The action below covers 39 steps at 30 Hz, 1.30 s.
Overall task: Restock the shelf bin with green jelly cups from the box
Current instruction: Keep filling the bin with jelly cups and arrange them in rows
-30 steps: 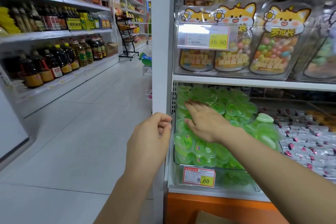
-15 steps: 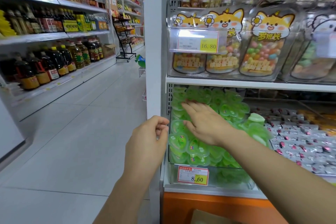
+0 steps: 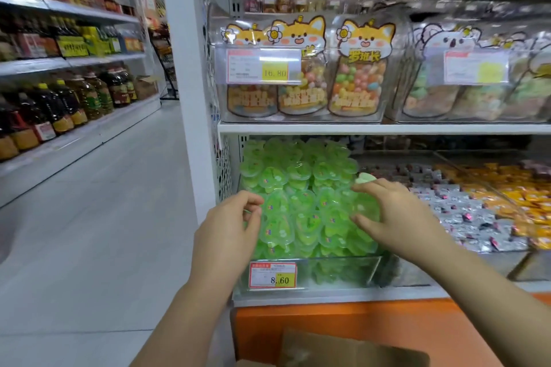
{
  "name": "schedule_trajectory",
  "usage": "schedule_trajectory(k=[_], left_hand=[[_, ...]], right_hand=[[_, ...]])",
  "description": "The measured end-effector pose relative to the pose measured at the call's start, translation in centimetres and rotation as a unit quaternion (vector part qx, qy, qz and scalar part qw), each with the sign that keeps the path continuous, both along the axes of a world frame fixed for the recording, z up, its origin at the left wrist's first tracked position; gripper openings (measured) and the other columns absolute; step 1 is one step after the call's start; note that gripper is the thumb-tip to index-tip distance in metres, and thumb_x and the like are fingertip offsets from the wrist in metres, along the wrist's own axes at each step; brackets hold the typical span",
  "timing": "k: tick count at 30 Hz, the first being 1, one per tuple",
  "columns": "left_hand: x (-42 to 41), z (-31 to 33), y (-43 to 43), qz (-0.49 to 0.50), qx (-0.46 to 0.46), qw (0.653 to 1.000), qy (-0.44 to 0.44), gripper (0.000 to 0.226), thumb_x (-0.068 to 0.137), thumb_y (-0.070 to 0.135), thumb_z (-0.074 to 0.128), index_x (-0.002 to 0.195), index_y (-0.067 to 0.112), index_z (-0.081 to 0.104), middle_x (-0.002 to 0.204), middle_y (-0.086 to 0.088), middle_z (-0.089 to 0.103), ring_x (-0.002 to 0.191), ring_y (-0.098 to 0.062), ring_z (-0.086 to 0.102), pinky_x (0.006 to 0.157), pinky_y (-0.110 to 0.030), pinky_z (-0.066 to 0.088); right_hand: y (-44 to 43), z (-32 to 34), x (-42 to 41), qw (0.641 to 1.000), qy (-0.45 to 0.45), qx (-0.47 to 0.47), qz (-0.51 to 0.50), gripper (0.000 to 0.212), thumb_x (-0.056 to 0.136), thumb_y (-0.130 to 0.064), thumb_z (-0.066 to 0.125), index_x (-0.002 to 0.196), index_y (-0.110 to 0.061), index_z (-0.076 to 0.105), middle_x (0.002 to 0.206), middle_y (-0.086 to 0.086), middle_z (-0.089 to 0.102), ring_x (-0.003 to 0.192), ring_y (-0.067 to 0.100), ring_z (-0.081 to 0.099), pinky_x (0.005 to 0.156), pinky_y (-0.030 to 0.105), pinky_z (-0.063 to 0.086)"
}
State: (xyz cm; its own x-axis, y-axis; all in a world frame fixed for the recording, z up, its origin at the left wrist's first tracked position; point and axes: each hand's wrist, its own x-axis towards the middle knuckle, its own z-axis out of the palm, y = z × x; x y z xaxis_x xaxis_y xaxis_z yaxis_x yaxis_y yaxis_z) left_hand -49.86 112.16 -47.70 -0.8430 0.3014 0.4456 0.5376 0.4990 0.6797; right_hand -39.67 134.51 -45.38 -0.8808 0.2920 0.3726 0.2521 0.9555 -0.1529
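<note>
Bin (image 3: pixel 351 272) looks nearly full w/ jelly cups (image 3: pixel 298 211); my right hand (image 3: pixel 396 217) clamps one; left hand (image 3: pixel 226 226) curled, grip unclear; box (image 3: pixel 351 348) below, contents hidden.

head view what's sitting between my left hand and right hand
In the head view, only the heap of green jelly cups in the clear bin lies between the left hand and the right hand.
</note>
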Motion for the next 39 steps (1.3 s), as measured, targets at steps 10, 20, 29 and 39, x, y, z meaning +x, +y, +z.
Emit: schedule_trajectory(k=[10,20,29,39], left_hand=[[0.0,-0.1,1.2,-0.015,-0.009,1.000,0.025,0.015,0.088,0.021,0.060,0.094,0.034,0.065,0.084,0.023,0.063,0.082,0.003,0.059,0.075,-0.027,0.049],[3.2,1.9,2.5,-0.251,0.230,0.901,-0.271,0.023,0.087,0.018,0.057,0.109,0.026,0.057,0.105,-0.002,0.064,0.081,-0.007,0.069,0.067,-0.021,0.056],[0.6,2.0,0.1,-0.301,0.398,0.767,-0.404,0.028,0.078,0.024,0.054,0.102,0.012,0.063,0.084,-0.002,0.067,0.069,-0.009,0.062,0.062,-0.019,0.052],[-0.9,1.7,-2.1,-0.204,0.348,0.854,-0.328,0.024,0.098,0.018,0.042,0.113,0.015,0.060,0.084,0.005,0.072,0.072,-0.004,0.067,0.062,-0.016,0.053]], right_hand=[[1.4,-1.4,0.2,0.990,0.109,-0.088,0.034,0.037,0.083,-0.026,0.068,0.120,-0.020,0.060,0.118,-0.002,0.062,0.109,0.020,0.056,0.087,0.024,0.037],[-5.8,0.2,-1.1,0.944,0.267,-0.094,0.171,0.041,0.069,-0.028,0.074,0.106,-0.018,0.060,0.095,-0.016,0.052,0.092,0.005,0.050,0.081,0.012,0.038],[-7.4,0.9,-3.1,0.913,0.173,-0.243,0.279,0.041,0.071,-0.037,0.077,0.107,-0.041,0.057,0.128,-0.019,0.052,0.101,-0.001,0.056,0.078,0.016,0.048],[-8.9,1.8,-7.1,0.924,0.135,-0.233,0.270,0.030,0.073,-0.018,0.078,0.090,-0.034,0.059,0.084,-0.019,0.060,0.076,0.004,0.055,0.074,0.016,0.043]])
